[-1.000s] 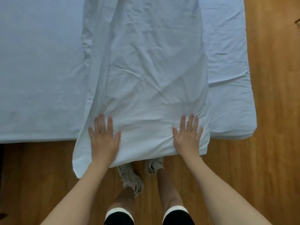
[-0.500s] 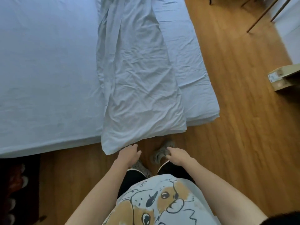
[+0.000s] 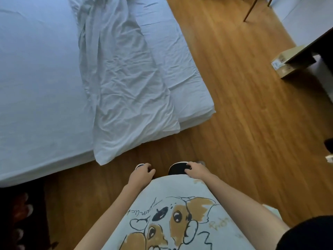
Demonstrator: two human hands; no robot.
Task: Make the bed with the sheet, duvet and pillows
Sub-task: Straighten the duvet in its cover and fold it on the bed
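The folded duvet (image 3: 126, 83) is laid lengthwise along the bed (image 3: 36, 78), its near end overhanging the bed's foot, presumably for unfolding sideways; nothing is held in either loosely curled grip, left hand (image 3: 141, 175) and right hand (image 3: 197, 171) being kept off the bed

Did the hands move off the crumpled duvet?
Yes. Both the left hand and right hand pulled back from the duvet, off the bed edge, toward the person's body.

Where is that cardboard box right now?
In the head view the cardboard box sits on the wooden floor at the far right, tucked partly under a dark piece of furniture, well right of the bed.
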